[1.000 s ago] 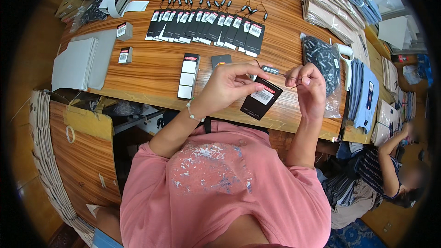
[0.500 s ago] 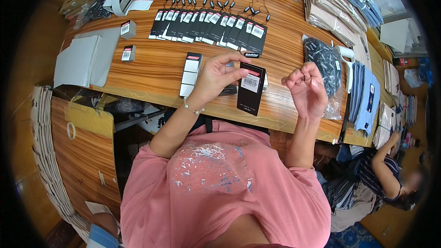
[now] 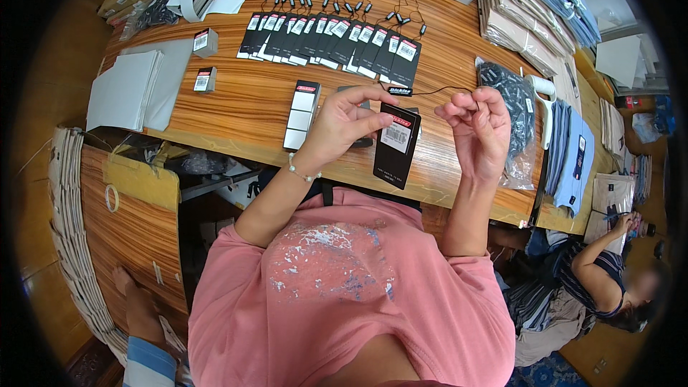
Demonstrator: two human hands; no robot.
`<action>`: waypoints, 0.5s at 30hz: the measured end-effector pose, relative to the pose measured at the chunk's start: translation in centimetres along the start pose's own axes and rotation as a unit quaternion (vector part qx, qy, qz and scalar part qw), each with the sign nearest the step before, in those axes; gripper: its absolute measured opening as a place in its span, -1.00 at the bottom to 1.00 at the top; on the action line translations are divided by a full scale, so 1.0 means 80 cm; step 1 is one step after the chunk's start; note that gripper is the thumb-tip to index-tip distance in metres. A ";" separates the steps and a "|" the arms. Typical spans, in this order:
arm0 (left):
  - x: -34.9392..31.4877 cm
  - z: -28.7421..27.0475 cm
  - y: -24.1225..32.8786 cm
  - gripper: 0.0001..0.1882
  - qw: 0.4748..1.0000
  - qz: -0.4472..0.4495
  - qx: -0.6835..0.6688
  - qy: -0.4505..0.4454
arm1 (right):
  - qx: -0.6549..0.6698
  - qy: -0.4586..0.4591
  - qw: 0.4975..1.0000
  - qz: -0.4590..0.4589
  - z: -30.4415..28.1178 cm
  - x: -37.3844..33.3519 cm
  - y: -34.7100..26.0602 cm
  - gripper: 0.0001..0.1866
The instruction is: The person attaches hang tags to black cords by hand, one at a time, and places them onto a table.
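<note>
Pinches, mid-frame, a dark cord in the right grip and, in the left grip, a black tag not yet among the corded tags, upper centre.

Looks steeply down from the wearer's head, through the left of two side-by-side fisheye lenses. Takes in the pink shirt close below, the left hand and right hand near mid-frame, and the wooden table beyond, bending straight edges toward the margins.
</note>
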State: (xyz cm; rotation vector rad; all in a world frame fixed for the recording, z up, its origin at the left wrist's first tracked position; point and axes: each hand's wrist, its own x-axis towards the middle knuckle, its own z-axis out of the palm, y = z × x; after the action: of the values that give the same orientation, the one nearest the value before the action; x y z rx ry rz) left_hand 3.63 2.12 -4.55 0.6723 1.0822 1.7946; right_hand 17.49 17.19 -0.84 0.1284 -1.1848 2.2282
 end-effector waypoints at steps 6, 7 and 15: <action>-0.001 -0.007 -0.002 -0.74 1.000 -0.003 0.009 0.016 | -0.112 0.039 0.993 0.012 0.012 0.002 -0.020 -0.88; -0.001 -0.009 -0.002 -0.74 1.000 -0.001 0.005 0.015 | -0.139 0.052 0.989 0.009 0.016 0.002 -0.023 -0.90; 0.000 -0.011 0.004 -0.76 0.998 0.058 -0.001 0.000 | -0.065 0.030 0.997 0.038 -0.006 -0.003 -0.023 -0.92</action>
State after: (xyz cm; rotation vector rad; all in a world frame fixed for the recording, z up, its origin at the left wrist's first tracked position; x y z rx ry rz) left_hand 2.80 1.71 -4.66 0.7465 1.0595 1.8935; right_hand 18.80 18.20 0.13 -0.0361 -1.3186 2.1955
